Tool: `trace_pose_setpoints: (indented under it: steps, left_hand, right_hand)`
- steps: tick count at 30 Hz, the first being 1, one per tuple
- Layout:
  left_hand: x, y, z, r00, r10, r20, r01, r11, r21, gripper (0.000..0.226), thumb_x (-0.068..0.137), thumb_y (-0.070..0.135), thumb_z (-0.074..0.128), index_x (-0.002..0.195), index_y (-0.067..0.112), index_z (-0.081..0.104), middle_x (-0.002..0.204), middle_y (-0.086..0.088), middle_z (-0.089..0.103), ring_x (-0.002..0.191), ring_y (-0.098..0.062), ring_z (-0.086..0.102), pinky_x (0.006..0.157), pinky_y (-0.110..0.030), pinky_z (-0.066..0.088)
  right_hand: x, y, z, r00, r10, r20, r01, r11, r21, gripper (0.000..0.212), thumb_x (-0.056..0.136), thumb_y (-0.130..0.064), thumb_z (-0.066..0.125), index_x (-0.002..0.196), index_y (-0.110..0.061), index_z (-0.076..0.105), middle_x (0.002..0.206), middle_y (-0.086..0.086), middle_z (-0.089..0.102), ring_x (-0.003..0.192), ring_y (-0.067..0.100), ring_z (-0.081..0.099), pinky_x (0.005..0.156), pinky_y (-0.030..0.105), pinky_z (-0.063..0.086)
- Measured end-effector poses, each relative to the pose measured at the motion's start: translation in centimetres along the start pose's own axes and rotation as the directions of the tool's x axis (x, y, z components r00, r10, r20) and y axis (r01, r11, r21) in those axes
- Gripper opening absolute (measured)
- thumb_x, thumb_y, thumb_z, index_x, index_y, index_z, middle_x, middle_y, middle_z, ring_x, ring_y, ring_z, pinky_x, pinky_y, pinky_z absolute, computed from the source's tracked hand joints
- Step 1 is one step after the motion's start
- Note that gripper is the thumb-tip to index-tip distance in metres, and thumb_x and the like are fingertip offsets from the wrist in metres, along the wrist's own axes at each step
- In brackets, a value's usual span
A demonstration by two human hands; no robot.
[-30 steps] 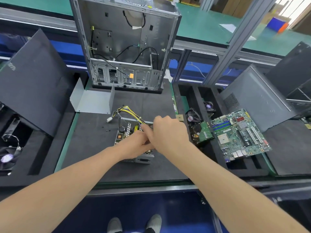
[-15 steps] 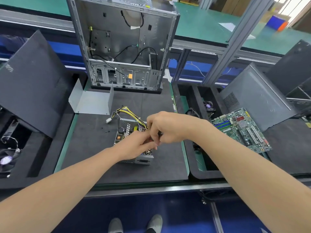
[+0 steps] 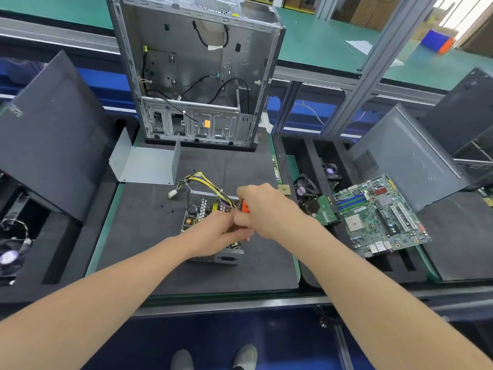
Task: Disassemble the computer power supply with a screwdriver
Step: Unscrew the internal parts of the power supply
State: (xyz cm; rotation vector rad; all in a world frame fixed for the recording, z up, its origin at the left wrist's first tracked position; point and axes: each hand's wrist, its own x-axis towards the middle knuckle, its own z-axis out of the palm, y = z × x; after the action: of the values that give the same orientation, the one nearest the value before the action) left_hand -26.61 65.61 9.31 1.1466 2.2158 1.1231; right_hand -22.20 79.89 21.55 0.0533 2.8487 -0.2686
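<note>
The opened power supply [image 3: 197, 209] lies on the black foam mat [image 3: 149, 236] with its circuit board bare and yellow and black cables [image 3: 202, 181] trailing to its far left. My right hand [image 3: 264, 209] grips a screwdriver with an orange handle [image 3: 244, 206] over the unit's right side; the tip is hidden. My left hand [image 3: 216, 233] rests on the power supply, its fingers curled by the screwdriver shaft. The removed grey metal cover [image 3: 145, 166] lies behind the unit.
An empty computer case [image 3: 197, 73] stands upright at the back of the mat. A green motherboard [image 3: 378, 212], fans [image 3: 306, 188] and a drive lie in the black tray to the right. Dark case panels [image 3: 50, 134] lean at left and right. Small screws [image 3: 169, 210] dot the mat.
My right hand has shifted slightly right and turned, so the orange screwdriver handle now shows. My left hand stays on the power supply.
</note>
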Motion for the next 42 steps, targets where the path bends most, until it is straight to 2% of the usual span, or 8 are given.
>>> trace_pose_setpoints:
  steps: [9, 12, 15, 19, 25, 31, 37, 42]
  left_hand:
    - [-0.2, -0.1, 0.1, 1.000, -0.017, -0.008, 0.017, 1.000, 0.018, 0.024, 0.105, 0.043, 0.058, 0.095, 0.028, 0.074, 0.084, 0.011, 0.071, 0.067, -0.005, 0.056, 0.063, -0.017, 0.042]
    - [-0.1, -0.4, 0.1, 1.000, -0.027, -0.010, 0.027, 0.999, 0.042, 0.030, 0.104, 0.050, 0.057, 0.098, 0.026, 0.074, 0.081, 0.012, 0.069, 0.068, -0.005, 0.057, 0.063, -0.020, 0.043]
    - [-0.2, -0.3, 0.0, 1.000, -0.003, -0.017, 0.003, 1.000, 0.005, 0.017, 0.102, 0.048, 0.057, 0.092, 0.041, 0.068, 0.080, 0.027, 0.067, 0.069, -0.001, 0.058, 0.063, -0.014, 0.040]
    - [-0.2, 0.3, 0.1, 0.999, 0.023, -0.027, -0.022, 0.999, 0.043, 0.024, 0.095, 0.056, 0.046, 0.072, 0.061, 0.052, 0.072, 0.032, 0.060, 0.065, 0.005, 0.053, 0.061, -0.013, 0.039]
    - [0.0, -0.6, 0.1, 1.000, 0.008, -0.007, -0.008, 0.999, 0.035, 0.030, 0.104, 0.053, 0.053, 0.101, 0.027, 0.068, 0.091, 0.014, 0.073, 0.078, -0.006, 0.065, 0.074, -0.024, 0.051]
    - [-0.1, -0.2, 0.1, 0.998, 0.054, -0.040, -0.053, 0.998, 0.044, 0.020, 0.103, 0.048, 0.057, 0.091, 0.063, 0.060, 0.098, 0.028, 0.067, 0.082, -0.009, 0.063, 0.076, -0.020, 0.049]
    - [-0.1, -0.2, 0.2, 1.000, -0.007, -0.027, 0.008, 0.998, 0.057, 0.042, 0.098, 0.060, 0.050, 0.095, 0.022, 0.067, 0.083, 0.001, 0.069, 0.075, -0.021, 0.061, 0.075, -0.037, 0.051]
    - [-0.1, 0.1, 0.1, 0.999, 0.040, -0.020, -0.039, 0.998, 0.042, 0.017, 0.100, 0.058, 0.048, 0.085, 0.058, 0.055, 0.083, 0.027, 0.063, 0.073, -0.001, 0.058, 0.067, -0.014, 0.043]
  right_hand:
    - [1.1, 1.8, -3.1, 0.786, -0.549, 0.284, 0.596, 0.795, -0.113, 0.013, 0.075, -0.016, 0.082, 0.084, -0.018, 0.072, 0.092, -0.004, 0.049, 0.074, 0.006, 0.047, 0.063, 0.029, 0.041]
    - [0.4, 1.5, -2.7, 0.839, -0.494, 0.228, 0.530, 0.836, -0.139, 0.020, 0.080, -0.026, 0.076, 0.098, -0.021, 0.067, 0.094, -0.004, 0.051, 0.080, 0.009, 0.052, 0.061, 0.032, 0.042]
    - [-0.7, 0.4, -0.8, 0.977, -0.196, -0.084, 0.166, 0.947, -0.276, 0.037, 0.094, -0.051, 0.057, 0.098, -0.018, 0.041, 0.073, -0.001, 0.041, 0.065, 0.027, 0.048, 0.049, 0.031, 0.029]
    - [-1.0, -1.6, 1.3, 0.978, 0.065, -0.196, -0.110, 0.967, -0.230, 0.039, 0.103, -0.052, 0.048, 0.089, -0.016, 0.040, 0.068, -0.001, 0.029, 0.074, 0.032, 0.052, 0.061, 0.035, 0.039]
    - [0.0, 0.6, -1.4, 0.958, -0.269, 0.100, 0.280, 0.953, -0.115, 0.017, 0.088, -0.019, 0.064, 0.094, -0.023, 0.049, 0.086, 0.001, 0.056, 0.082, 0.028, 0.060, 0.055, 0.033, 0.043]
    - [1.3, 2.0, -2.6, 0.795, -0.540, 0.275, 0.591, 0.791, -0.155, 0.019, 0.074, 0.000, 0.072, 0.073, -0.019, 0.071, 0.092, -0.005, 0.047, 0.079, 0.012, 0.049, 0.056, 0.022, 0.030]
    - [-0.1, 1.4, -1.9, 0.905, -0.411, 0.112, 0.425, 0.888, -0.174, 0.029, 0.083, -0.040, 0.071, 0.101, -0.020, 0.058, 0.093, -0.002, 0.049, 0.085, 0.019, 0.055, 0.059, 0.020, 0.037]
    - [-1.0, -0.7, 0.2, 0.981, 0.017, -0.194, -0.083, 0.938, -0.336, 0.053, 0.101, -0.067, 0.036, 0.089, -0.016, 0.045, 0.067, 0.003, 0.032, 0.075, 0.032, 0.054, 0.056, 0.033, 0.029]
